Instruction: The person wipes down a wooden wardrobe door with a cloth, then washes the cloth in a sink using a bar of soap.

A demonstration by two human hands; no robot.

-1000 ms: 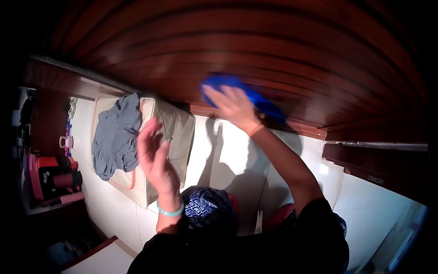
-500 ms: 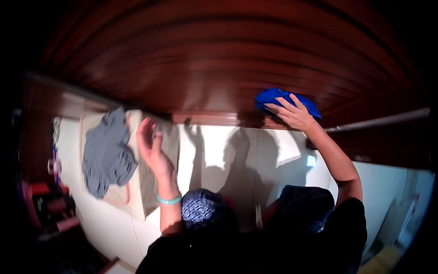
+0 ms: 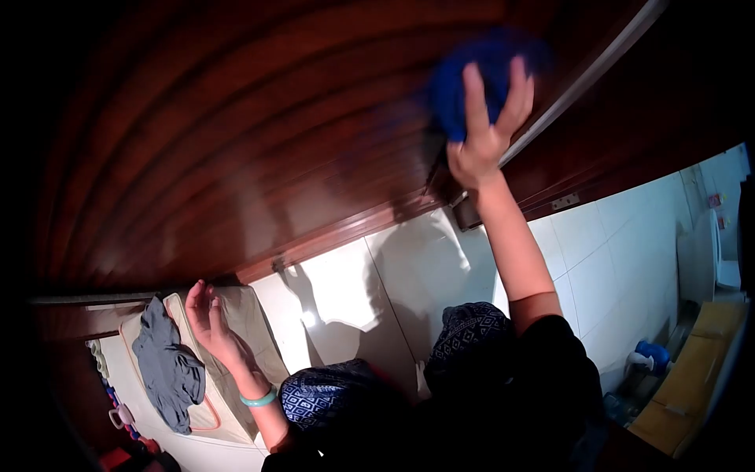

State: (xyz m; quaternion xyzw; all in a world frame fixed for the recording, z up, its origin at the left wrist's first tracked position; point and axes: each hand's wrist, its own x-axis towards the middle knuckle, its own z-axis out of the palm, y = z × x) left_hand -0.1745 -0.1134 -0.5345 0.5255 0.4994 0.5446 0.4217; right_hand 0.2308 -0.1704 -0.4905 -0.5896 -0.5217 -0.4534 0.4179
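Note:
My right hand (image 3: 484, 145) presses a blue cloth (image 3: 452, 94) against a dark reddish-brown wooden panel (image 3: 314, 134) with curved-looking grooves. Its fingers are spread over the cloth, which is blurred by motion. Raised at the lower left, my left hand (image 3: 212, 322) holds nothing, its fingers loosely bent and apart from the thumb. A pale green bangle (image 3: 259, 397) circles that wrist. Close by the left hand, a grey garment (image 3: 165, 366) is draped over a beige fabric box (image 3: 236, 377).
A pale metal strip (image 3: 586, 79) runs along the panel's right edge, beside another dark wooden surface with a hinge (image 3: 565, 202). Light floor tiles (image 3: 393, 275) lie below. At the lower right are a yellowish-brown board (image 3: 688, 381) and a blue object (image 3: 653, 354).
My right hand has moved up the panel with the blue cloth. The view has turned right, showing more of the right side. My left hand stays raised and holds nothing.

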